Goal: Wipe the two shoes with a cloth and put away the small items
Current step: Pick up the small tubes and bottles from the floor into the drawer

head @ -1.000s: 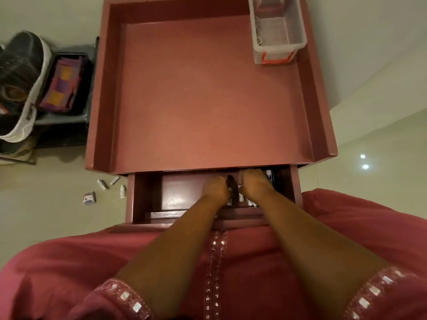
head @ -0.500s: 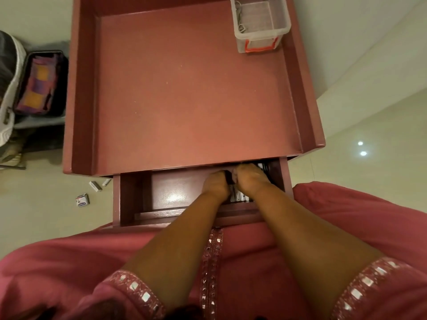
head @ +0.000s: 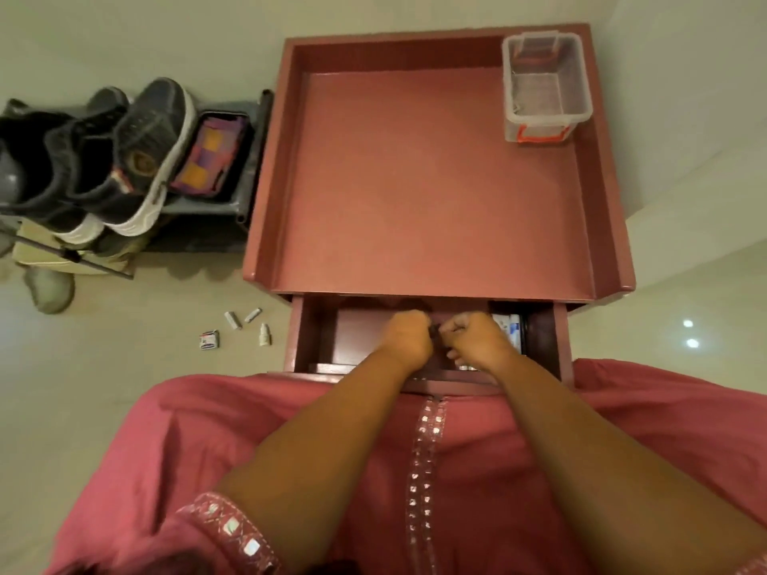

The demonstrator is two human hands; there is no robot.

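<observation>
Inside the open maroon wooden drawer (head: 423, 338), your left hand (head: 409, 336) and right hand (head: 481, 336) are curled on something small and dark. Grey mesh shoes (head: 141, 151) sit racked far left; small white items (head: 245, 325) remain on the floor.

There are two hands, the left (head: 409, 338) and the right (head: 477, 340). On the rack stand two dark shoes (head: 124, 159) (perhaps more, partly hidden). Four small items lie on the floor: two tubes (head: 243, 318), one little bottle (head: 264, 334) and one small box (head: 209, 339). On the desk (head: 436, 180) stands one clear container (head: 545, 87). One drawer (head: 315, 338) is open.
</observation>
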